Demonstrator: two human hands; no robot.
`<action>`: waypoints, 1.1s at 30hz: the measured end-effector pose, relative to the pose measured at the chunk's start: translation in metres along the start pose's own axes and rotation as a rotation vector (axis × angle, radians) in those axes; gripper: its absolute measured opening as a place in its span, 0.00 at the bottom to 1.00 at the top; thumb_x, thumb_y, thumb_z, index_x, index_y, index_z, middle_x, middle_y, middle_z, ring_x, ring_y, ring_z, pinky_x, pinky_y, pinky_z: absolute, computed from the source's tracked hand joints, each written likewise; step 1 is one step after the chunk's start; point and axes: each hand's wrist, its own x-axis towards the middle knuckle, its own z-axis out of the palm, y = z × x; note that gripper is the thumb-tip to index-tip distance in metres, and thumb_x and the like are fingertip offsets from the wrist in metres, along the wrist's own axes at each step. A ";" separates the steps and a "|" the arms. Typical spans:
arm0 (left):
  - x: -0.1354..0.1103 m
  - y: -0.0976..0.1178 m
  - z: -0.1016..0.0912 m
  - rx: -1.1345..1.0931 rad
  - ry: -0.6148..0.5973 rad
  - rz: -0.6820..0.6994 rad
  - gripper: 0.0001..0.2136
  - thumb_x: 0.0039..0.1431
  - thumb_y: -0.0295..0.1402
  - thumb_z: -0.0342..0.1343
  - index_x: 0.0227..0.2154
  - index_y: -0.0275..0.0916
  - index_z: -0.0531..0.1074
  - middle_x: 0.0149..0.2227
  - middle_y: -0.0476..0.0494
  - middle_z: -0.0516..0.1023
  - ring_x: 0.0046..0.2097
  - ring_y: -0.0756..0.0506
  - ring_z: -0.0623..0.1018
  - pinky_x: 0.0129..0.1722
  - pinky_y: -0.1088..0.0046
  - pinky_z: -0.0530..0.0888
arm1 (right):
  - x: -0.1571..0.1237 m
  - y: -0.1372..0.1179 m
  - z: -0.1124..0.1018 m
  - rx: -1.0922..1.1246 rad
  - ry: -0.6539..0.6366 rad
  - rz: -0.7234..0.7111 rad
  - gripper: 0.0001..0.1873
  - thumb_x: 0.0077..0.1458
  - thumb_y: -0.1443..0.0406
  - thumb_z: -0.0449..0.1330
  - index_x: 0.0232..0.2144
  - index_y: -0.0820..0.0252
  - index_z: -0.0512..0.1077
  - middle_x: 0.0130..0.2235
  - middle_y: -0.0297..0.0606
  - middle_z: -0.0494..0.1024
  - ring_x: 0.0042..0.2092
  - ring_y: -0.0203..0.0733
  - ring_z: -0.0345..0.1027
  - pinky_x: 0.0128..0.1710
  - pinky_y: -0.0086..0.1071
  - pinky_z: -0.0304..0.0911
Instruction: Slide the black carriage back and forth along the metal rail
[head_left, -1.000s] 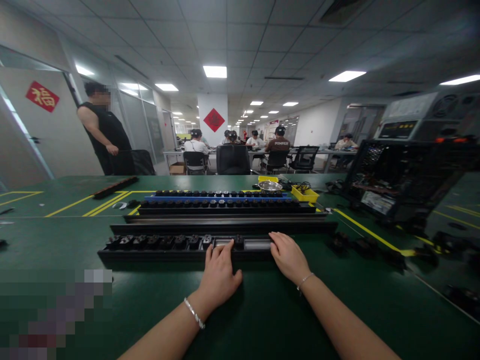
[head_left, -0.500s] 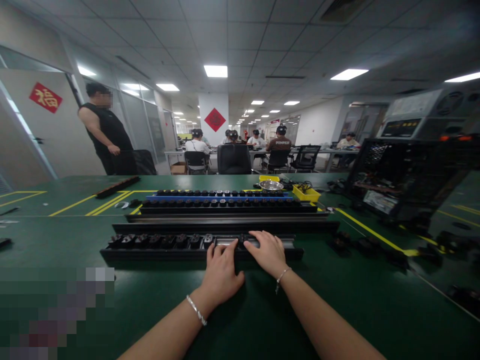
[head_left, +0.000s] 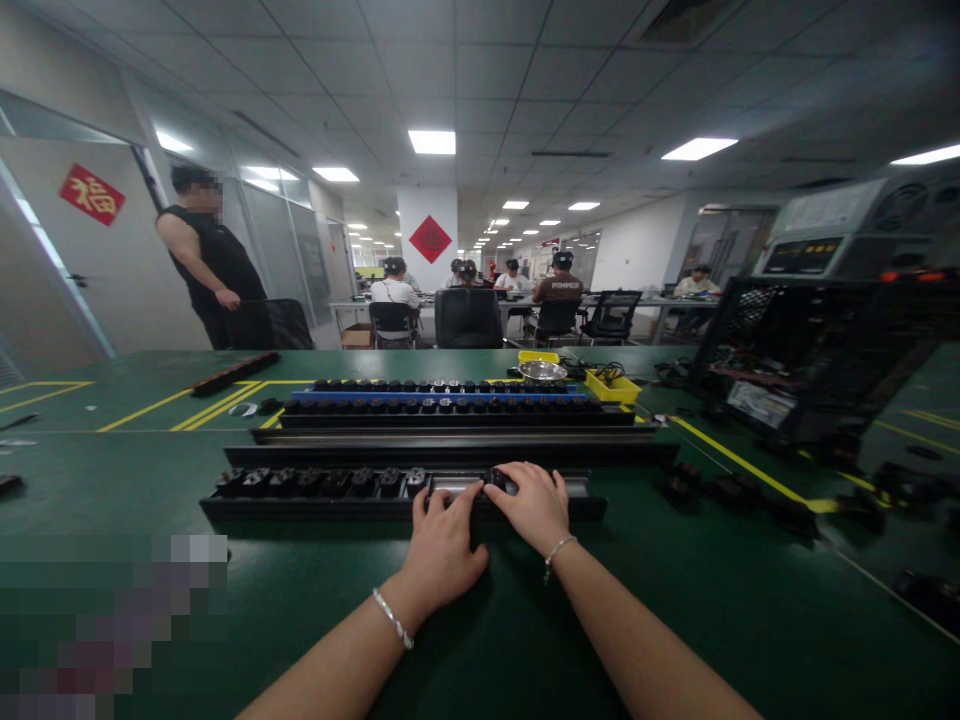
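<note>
A long black rail (head_left: 315, 505) lies across the green table in front of me, with several small black blocks (head_left: 315, 482) seated in its left half. My left hand (head_left: 444, 545) rests on the rail's front edge, fingers stretched onto the channel. My right hand (head_left: 531, 505) sits right beside it, fingers curled over a small black block (head_left: 496, 478) in the channel. The bare metal channel (head_left: 576, 485) shows to the right of my right hand.
More black rails (head_left: 450, 450) and a blue-edged rail (head_left: 442, 397) with blocks lie behind. Yellow bins (head_left: 611, 388) and a metal bowl (head_left: 541, 371) stand at the back. Loose black parts (head_left: 720, 490) and a black machine frame (head_left: 810, 360) are at right. A person (head_left: 206, 260) stands far left; others sit behind.
My right hand has slid left along the rail from its right part to beside my left hand, and its fingers have curled over a block. My left hand barely moved.
</note>
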 end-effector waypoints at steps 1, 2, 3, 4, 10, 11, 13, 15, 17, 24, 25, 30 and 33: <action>0.000 0.000 0.000 -0.002 0.004 0.002 0.31 0.46 0.34 0.52 0.57 0.42 0.56 0.54 0.45 0.68 0.53 0.37 0.63 0.58 0.51 0.46 | 0.000 0.000 0.001 0.001 0.007 0.002 0.19 0.50 0.50 0.53 0.42 0.47 0.71 0.49 0.33 0.73 0.54 0.43 0.59 0.57 0.49 0.37; 0.000 0.000 0.000 -0.002 0.008 0.006 0.31 0.46 0.35 0.52 0.57 0.42 0.56 0.54 0.45 0.68 0.53 0.37 0.63 0.58 0.51 0.46 | 0.000 0.000 0.002 0.000 0.016 0.004 0.19 0.50 0.50 0.53 0.42 0.47 0.71 0.49 0.33 0.73 0.54 0.43 0.59 0.57 0.48 0.37; 0.000 0.000 0.000 0.000 0.012 0.010 0.31 0.46 0.35 0.52 0.57 0.43 0.57 0.54 0.46 0.68 0.53 0.38 0.63 0.58 0.51 0.46 | 0.000 0.000 0.002 -0.002 0.024 0.006 0.19 0.50 0.50 0.53 0.42 0.48 0.72 0.49 0.33 0.73 0.54 0.43 0.59 0.57 0.48 0.38; 0.000 0.000 0.000 0.005 0.013 0.014 0.31 0.46 0.35 0.52 0.57 0.43 0.56 0.55 0.46 0.68 0.53 0.38 0.63 0.58 0.52 0.46 | 0.000 0.001 0.003 -0.007 0.032 0.008 0.19 0.50 0.51 0.53 0.42 0.48 0.72 0.49 0.33 0.73 0.54 0.43 0.59 0.57 0.48 0.38; -0.002 0.000 0.000 0.021 0.011 0.018 0.32 0.46 0.34 0.52 0.58 0.43 0.55 0.55 0.46 0.67 0.53 0.38 0.63 0.59 0.52 0.46 | 0.000 0.002 0.004 -0.016 0.037 0.007 0.19 0.50 0.52 0.52 0.42 0.49 0.72 0.49 0.34 0.73 0.55 0.43 0.58 0.57 0.47 0.38; -0.002 0.000 0.001 0.021 0.014 0.021 0.32 0.47 0.35 0.52 0.58 0.43 0.55 0.55 0.46 0.67 0.53 0.38 0.63 0.59 0.52 0.46 | 0.000 0.003 0.004 -0.012 0.037 0.008 0.19 0.50 0.52 0.52 0.42 0.49 0.72 0.49 0.34 0.73 0.55 0.43 0.58 0.57 0.47 0.38; -0.002 -0.001 0.001 0.018 0.020 0.028 0.32 0.47 0.35 0.52 0.58 0.42 0.55 0.55 0.46 0.67 0.53 0.38 0.63 0.59 0.52 0.46 | 0.000 0.003 0.005 0.002 0.042 0.009 0.19 0.50 0.52 0.52 0.42 0.50 0.72 0.49 0.33 0.73 0.55 0.43 0.58 0.58 0.47 0.38; -0.002 -0.001 0.002 0.017 0.024 0.029 0.32 0.47 0.34 0.52 0.58 0.42 0.55 0.55 0.46 0.67 0.53 0.38 0.63 0.59 0.52 0.46 | 0.000 0.004 0.006 0.016 0.052 0.006 0.19 0.50 0.53 0.53 0.41 0.51 0.72 0.49 0.34 0.73 0.55 0.43 0.58 0.58 0.47 0.37; -0.002 0.000 0.002 0.024 0.022 0.022 0.32 0.47 0.34 0.51 0.58 0.42 0.55 0.56 0.45 0.66 0.53 0.38 0.63 0.59 0.52 0.47 | 0.001 0.006 0.007 0.023 0.063 0.003 0.18 0.49 0.54 0.53 0.41 0.52 0.72 0.49 0.34 0.73 0.55 0.43 0.59 0.58 0.46 0.38; -0.003 -0.001 0.003 0.043 0.014 0.027 0.31 0.47 0.33 0.51 0.57 0.42 0.56 0.57 0.46 0.64 0.54 0.38 0.62 0.59 0.53 0.47 | 0.001 0.008 0.007 0.014 0.086 0.003 0.17 0.49 0.57 0.52 0.40 0.53 0.72 0.48 0.37 0.74 0.54 0.44 0.60 0.58 0.46 0.39; -0.003 -0.001 0.003 0.038 0.018 0.029 0.31 0.47 0.33 0.51 0.57 0.42 0.57 0.57 0.46 0.64 0.54 0.38 0.62 0.59 0.53 0.47 | 0.001 0.008 0.007 0.012 0.090 0.005 0.17 0.49 0.57 0.52 0.40 0.53 0.72 0.48 0.37 0.74 0.53 0.44 0.61 0.58 0.46 0.38; -0.003 -0.002 0.004 0.034 0.024 0.038 0.29 0.47 0.34 0.51 0.56 0.42 0.58 0.58 0.47 0.64 0.54 0.38 0.62 0.59 0.51 0.46 | 0.000 0.007 0.006 0.017 0.098 0.023 0.18 0.49 0.59 0.51 0.41 0.56 0.72 0.49 0.39 0.73 0.53 0.45 0.61 0.59 0.47 0.37; -0.003 -0.003 0.004 0.038 0.030 0.054 0.27 0.48 0.33 0.51 0.54 0.42 0.60 0.58 0.48 0.63 0.54 0.38 0.62 0.59 0.51 0.46 | -0.001 0.007 0.005 0.027 0.096 0.029 0.18 0.49 0.59 0.51 0.41 0.56 0.72 0.49 0.40 0.73 0.53 0.45 0.61 0.59 0.46 0.37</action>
